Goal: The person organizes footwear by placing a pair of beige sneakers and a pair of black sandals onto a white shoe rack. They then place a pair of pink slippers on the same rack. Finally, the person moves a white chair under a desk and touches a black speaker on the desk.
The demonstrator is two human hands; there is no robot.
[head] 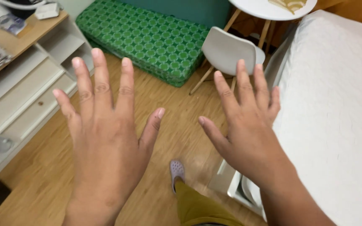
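**A:** From the head view, what do we have in front of us?

**B:** We see both hands raised with their backs toward us. Our left hand (105, 138) has all five fingers fanned wide and holds nothing. Our right hand (248, 129) is splayed the same way, bare and touching nothing.

**A:** So no pinch anywhere?

**B:** None. The two thumbs point toward each other with a gap of wooden floor (181, 109) showing between them.

**A:** What lies nearest each hand?

**B:** Beyond the right fingertips we see a white chair (227, 52), and past it a round white table (269, 8). To the right of that hand, and under its wrist, spreads a white mattress (336, 109). Beyond the left fingertips lies a green patterned folded mat (147, 37). Left of the left hand stands a white shelf unit (17, 96) with a wooden top.

**A:** And below the hands?

**B:** Under the gap between the thumbs we see our own foot in a pale lilac clog (177, 169), with a mustard trouser leg (197, 207) rising toward us.
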